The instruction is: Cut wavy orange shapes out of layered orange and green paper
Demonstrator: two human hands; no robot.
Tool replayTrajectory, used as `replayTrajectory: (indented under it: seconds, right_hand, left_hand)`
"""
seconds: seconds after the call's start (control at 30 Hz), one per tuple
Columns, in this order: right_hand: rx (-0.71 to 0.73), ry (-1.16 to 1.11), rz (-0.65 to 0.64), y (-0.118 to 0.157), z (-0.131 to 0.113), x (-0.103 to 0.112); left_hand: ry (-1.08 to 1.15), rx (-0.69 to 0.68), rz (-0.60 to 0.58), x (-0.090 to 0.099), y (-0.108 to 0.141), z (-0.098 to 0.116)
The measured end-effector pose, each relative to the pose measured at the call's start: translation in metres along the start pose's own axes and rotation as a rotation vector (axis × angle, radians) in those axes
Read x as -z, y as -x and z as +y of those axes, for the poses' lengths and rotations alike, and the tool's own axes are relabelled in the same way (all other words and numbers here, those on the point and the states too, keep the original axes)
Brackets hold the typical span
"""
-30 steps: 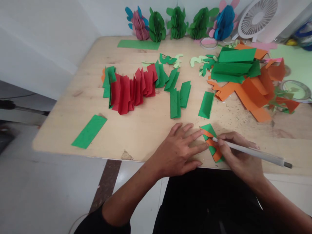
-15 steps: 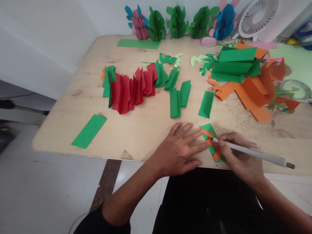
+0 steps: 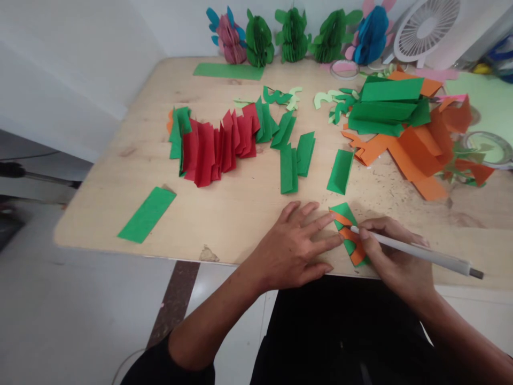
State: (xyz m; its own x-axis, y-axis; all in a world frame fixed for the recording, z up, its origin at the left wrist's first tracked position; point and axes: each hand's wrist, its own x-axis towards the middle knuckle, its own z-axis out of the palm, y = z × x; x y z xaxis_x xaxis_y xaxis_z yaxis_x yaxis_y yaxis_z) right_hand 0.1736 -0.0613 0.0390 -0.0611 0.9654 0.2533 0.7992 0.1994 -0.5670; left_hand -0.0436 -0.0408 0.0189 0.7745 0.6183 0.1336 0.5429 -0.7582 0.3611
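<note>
My right hand (image 3: 395, 256) grips a white pen (image 3: 425, 252), its tip down at the edge of an orange paper cutout (image 3: 355, 251). The wavy cutout lies over a green paper piece (image 3: 347, 211) near the table's front edge. My left hand (image 3: 300, 246) lies flat with fingers spread, two fingertips reaching the left side of the cutout and green paper. Just beyond are folded green papers, one (image 3: 340, 171) by itself and a pair (image 3: 289, 168) farther left.
A row of folded red papers (image 3: 204, 152) stands mid-table. Green folded stacks (image 3: 385, 109) and orange paper (image 3: 417, 152) pile up at the right. Honeycomb paper figures (image 3: 294, 37) and a white fan (image 3: 427, 27) line the back. One green strip (image 3: 147, 215) lies left.
Both hands, the pen and the papers hold nearly the same places. The whole view has shifted very slightly.
</note>
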Motion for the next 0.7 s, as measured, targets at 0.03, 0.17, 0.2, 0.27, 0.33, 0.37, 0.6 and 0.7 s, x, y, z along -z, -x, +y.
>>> replayTrajectory:
  seconds: [0.03,0.17,0.2,0.27,0.33,0.37,0.6,0.7]
  right_hand:
    - [0.002,-0.002,-0.001,-0.0001,-0.0001,0.0001]
    - [-0.024,-0.001,-0.007,-0.0001,-0.0005,0.0002]
    - [-0.029,-0.002,-0.008,0.0,-0.0006,0.0002]
    - [-0.035,-0.004,-0.009,0.0002,-0.0008,0.0002]
    - [-0.035,-0.008,-0.01,0.0003,-0.0009,0.0002]
    - [-0.034,-0.007,-0.01,0.0003,-0.0009,0.0002]
    - [0.004,-0.006,0.0,0.0007,0.0011,-0.0005]
    - [0.015,-0.002,0.006,0.001,0.002,-0.001]
  left_hand:
    - [-0.001,0.001,-0.004,0.0001,-0.0001,0.0]
    - [-0.004,0.003,-0.002,0.0003,-0.0002,0.0001]
    - [-0.003,0.003,-0.001,0.0003,-0.0002,0.0001]
    - [-0.002,0.001,-0.003,0.0003,-0.0002,0.0001]
    - [-0.001,0.002,-0.008,0.0004,-0.0002,0.0002]
    - [0.0,0.003,-0.009,0.0004,-0.0001,0.0002]
    - [0.004,0.004,-0.005,0.0005,-0.0001,0.0003]
    - [0.007,0.007,-0.007,0.0006,-0.0001,0.0005]
